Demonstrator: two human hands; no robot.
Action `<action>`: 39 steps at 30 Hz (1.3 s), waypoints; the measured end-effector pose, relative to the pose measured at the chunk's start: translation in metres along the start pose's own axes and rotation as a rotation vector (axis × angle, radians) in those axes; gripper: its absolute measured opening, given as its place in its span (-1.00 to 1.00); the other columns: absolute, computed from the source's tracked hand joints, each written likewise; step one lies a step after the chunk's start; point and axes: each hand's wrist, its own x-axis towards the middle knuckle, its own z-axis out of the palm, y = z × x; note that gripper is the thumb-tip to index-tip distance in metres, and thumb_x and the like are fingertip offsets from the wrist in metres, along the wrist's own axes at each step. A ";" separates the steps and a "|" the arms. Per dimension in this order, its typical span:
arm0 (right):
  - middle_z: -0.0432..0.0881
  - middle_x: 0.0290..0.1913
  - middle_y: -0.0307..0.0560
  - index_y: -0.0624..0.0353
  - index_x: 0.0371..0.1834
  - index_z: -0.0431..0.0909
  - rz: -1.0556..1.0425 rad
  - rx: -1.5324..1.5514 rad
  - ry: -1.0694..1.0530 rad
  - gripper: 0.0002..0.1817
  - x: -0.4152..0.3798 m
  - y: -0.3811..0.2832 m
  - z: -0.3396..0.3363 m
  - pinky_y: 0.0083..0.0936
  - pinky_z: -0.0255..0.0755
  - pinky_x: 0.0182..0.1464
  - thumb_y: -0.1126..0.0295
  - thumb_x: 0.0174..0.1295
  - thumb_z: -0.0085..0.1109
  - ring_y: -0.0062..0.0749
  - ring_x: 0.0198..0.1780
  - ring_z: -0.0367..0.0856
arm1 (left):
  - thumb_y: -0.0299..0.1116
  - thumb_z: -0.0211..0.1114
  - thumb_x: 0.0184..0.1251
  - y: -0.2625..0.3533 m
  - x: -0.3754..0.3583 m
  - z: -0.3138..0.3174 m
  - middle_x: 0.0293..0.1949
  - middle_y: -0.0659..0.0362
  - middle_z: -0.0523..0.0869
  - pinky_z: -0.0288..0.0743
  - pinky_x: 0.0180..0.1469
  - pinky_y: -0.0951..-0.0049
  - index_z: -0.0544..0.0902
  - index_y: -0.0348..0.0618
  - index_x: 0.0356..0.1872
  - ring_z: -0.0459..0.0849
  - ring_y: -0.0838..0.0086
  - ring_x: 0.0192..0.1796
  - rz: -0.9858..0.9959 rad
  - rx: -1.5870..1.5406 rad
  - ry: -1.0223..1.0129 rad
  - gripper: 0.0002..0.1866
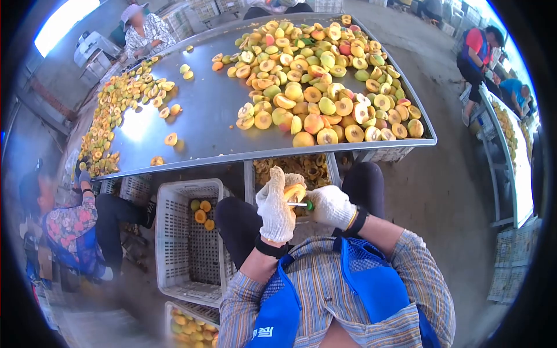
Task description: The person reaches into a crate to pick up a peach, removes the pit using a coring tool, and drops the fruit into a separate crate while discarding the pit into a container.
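My left hand [275,210], in a white knit glove, is closed around a yellow peach half [295,192] above my lap. Beside it my right hand [332,206], gloved the same way, grips a green-handled tool [310,205]. The tool's thin metal shaft points left, close to the fruit; whether its tip touches the flesh is hidden. Beneath my hands, between my knees, stands a crate [249,181] of brownish pits and scraps. Ahead, a big heap of halved peaches [313,87] covers the right part of the metal table [200,110].
A white plastic crate [164,243] at my left contains a few peach halves [201,216]. Another crate [169,319] nearer me is full of fruit. More halves [136,87] line the table's left edge. People sit at left and far left; others work at a table [524,188] on the right.
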 end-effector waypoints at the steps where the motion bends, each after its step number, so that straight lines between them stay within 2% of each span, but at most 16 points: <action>1: 0.69 -0.47 0.09 0.02 -0.15 0.75 0.003 0.049 -0.002 -0.75 0.000 -0.003 -0.005 -0.21 0.61 -0.32 0.18 0.18 0.34 0.04 -0.43 0.70 | 0.01 0.22 0.52 0.001 0.001 0.000 -0.33 -0.04 0.77 0.67 -0.24 0.34 0.72 -0.35 -0.31 0.77 0.22 -0.31 0.005 0.021 -0.004 -0.49; 5: 0.72 -0.39 -0.01 0.10 -0.30 0.70 -0.055 0.356 -0.275 -0.83 -0.003 -0.008 -0.013 -0.24 0.62 -0.24 0.26 0.21 0.27 -0.05 -0.32 0.73 | 0.11 0.11 0.55 0.012 0.009 -0.004 -0.34 -0.09 0.75 0.69 -0.19 0.21 0.71 -0.33 -0.34 0.75 0.12 -0.28 -0.108 -0.173 -0.154 -0.41; 8: 0.73 -0.37 0.01 0.13 -0.28 0.71 -0.282 0.764 -0.129 -0.75 -0.004 -0.006 0.003 -0.27 0.61 -0.26 0.16 0.24 0.29 -0.02 -0.35 0.70 | 0.10 0.11 0.55 0.014 0.015 -0.009 -0.35 -0.09 0.74 0.69 -0.20 0.20 0.70 -0.32 -0.35 0.75 0.11 -0.29 -0.198 -0.286 -0.304 -0.41; 13: 0.74 -0.38 -0.11 0.13 -0.26 0.71 0.017 0.095 -0.289 -0.84 0.005 -0.006 -0.015 -0.38 0.58 -0.20 0.31 0.16 0.37 -0.34 -0.31 0.72 | 0.06 0.21 0.51 0.024 0.019 -0.002 -0.42 -0.08 0.74 0.66 -0.34 0.23 0.70 -0.31 -0.43 0.73 0.15 -0.42 -0.205 0.050 -0.165 -0.45; 14: 0.74 -0.38 -0.11 0.13 -0.26 0.71 0.019 0.094 -0.293 -0.84 0.002 -0.005 -0.011 -0.38 0.58 -0.20 0.31 0.16 0.37 -0.34 -0.31 0.72 | 0.06 0.21 0.51 0.022 0.019 -0.002 -0.42 -0.08 0.74 0.66 -0.34 0.23 0.70 -0.31 -0.43 0.73 0.15 -0.42 -0.207 0.046 -0.162 -0.45; 16: 0.70 -0.44 0.11 0.12 -0.19 0.73 -0.027 0.711 -0.341 -0.64 -0.003 -0.003 0.006 -0.24 0.61 -0.28 0.05 0.22 0.27 -0.05 -0.46 0.68 | 0.04 0.20 0.52 0.020 0.021 -0.003 -0.43 -0.07 0.73 0.65 -0.34 0.25 0.69 -0.31 -0.43 0.74 0.17 -0.42 -0.212 -0.065 -0.252 -0.46; 18: 0.70 -0.43 0.14 0.15 -0.23 0.71 -0.281 0.783 -0.124 -0.66 -0.003 -0.008 0.009 -0.20 0.62 -0.30 0.08 0.23 0.20 0.03 -0.43 0.68 | 0.03 0.21 0.51 0.013 0.022 -0.009 -0.44 -0.05 0.73 0.64 -0.34 0.28 0.69 -0.31 -0.44 0.74 0.17 -0.41 -0.192 -0.162 -0.314 -0.47; 20: 0.71 -0.39 0.13 0.15 -0.23 0.71 0.038 0.128 -0.354 -0.72 0.003 -0.016 -0.013 -0.17 0.62 -0.29 0.19 0.25 0.15 0.02 -0.38 0.72 | 0.03 0.23 0.50 0.013 0.022 -0.011 -0.46 -0.03 0.73 0.63 -0.36 0.33 0.70 -0.30 -0.46 0.73 0.21 -0.44 -0.168 -0.095 -0.307 -0.47; 22: 0.71 -0.40 0.10 0.12 -0.21 0.72 0.046 -0.103 -0.320 -0.75 0.013 -0.012 -0.025 -0.17 0.62 -0.25 0.23 0.27 0.11 0.03 -0.32 0.74 | 0.00 0.23 0.51 0.017 0.023 -0.008 -0.46 -0.01 0.74 0.61 -0.38 0.37 0.71 -0.30 -0.46 0.73 0.26 -0.47 -0.170 0.026 -0.221 -0.48; 26: 0.74 -0.34 0.04 0.14 -0.18 0.70 -0.012 0.281 -0.363 -0.74 0.003 -0.002 0.001 -0.20 0.61 -0.28 0.22 0.22 0.19 -0.14 -0.39 0.73 | -0.02 0.24 0.51 0.022 0.031 -0.017 -0.44 -0.02 0.76 0.62 -0.40 0.35 0.73 -0.30 -0.47 0.74 0.27 -0.48 -0.231 0.236 -0.334 -0.49; 27: 0.76 -0.30 -0.06 0.13 -0.11 0.71 -0.171 0.742 -0.357 -0.72 0.003 -0.007 0.012 -0.34 0.60 -0.25 0.27 0.16 0.29 -0.36 -0.37 0.70 | -0.01 0.22 0.52 0.017 0.029 -0.021 -0.43 -0.03 0.75 0.63 -0.40 0.33 0.73 -0.27 -0.48 0.74 0.24 -0.47 -0.225 0.062 -0.430 -0.49; 29: 0.76 -0.29 -0.15 0.17 -0.12 0.75 -0.124 0.936 -0.432 -0.74 -0.001 -0.003 0.020 -0.48 0.55 -0.19 0.35 0.13 0.35 -0.51 -0.29 0.65 | 0.08 0.10 0.56 0.004 0.030 -0.029 -0.43 -0.07 0.72 0.63 -0.42 0.28 0.68 -0.19 -0.53 0.71 0.14 -0.48 -0.198 -0.163 -0.575 -0.42; 33: 0.74 -0.36 -0.18 0.22 -0.14 0.77 -0.182 0.991 -0.539 -0.76 0.006 -0.007 0.014 -0.53 0.54 -0.36 0.36 0.15 0.34 -0.54 -0.42 0.64 | 0.20 0.02 0.54 -0.007 0.034 -0.016 -0.46 -0.02 0.65 0.63 -0.42 0.21 0.56 -0.13 -0.55 0.71 0.11 -0.37 -0.174 -0.417 -0.501 -0.38; 34: 0.74 -0.36 -0.18 0.22 -0.14 0.77 -0.183 0.989 -0.541 -0.76 0.009 -0.005 0.013 -0.53 0.54 -0.36 0.36 0.15 0.34 -0.54 -0.42 0.64 | 0.22 0.02 0.53 0.000 0.031 -0.009 -0.40 0.01 0.66 0.64 -0.38 0.20 0.59 -0.13 -0.42 0.71 0.14 -0.31 -0.226 -0.379 -0.239 -0.41; 37: 0.72 -0.46 -0.18 0.23 -0.10 0.76 0.104 0.797 -0.542 -0.68 0.019 -0.007 0.001 -0.57 0.53 -0.41 0.28 0.13 0.37 -0.55 -0.48 0.65 | 0.18 0.08 0.53 0.005 0.053 -0.037 -0.24 0.05 0.69 0.64 -0.25 0.18 0.62 -0.10 -0.22 0.71 0.16 -0.24 -0.081 -0.325 -0.007 -0.50; 39: 0.72 -0.44 0.01 0.20 -0.17 0.72 0.162 0.471 -0.409 -0.66 0.026 -0.007 -0.001 -0.33 0.59 -0.34 0.13 0.20 0.28 -0.26 -0.45 0.72 | 0.17 0.05 0.55 0.024 0.063 -0.077 -0.33 0.05 0.67 0.60 -0.29 0.25 0.62 -0.17 -0.25 0.69 0.17 -0.29 0.000 -0.289 0.064 -0.46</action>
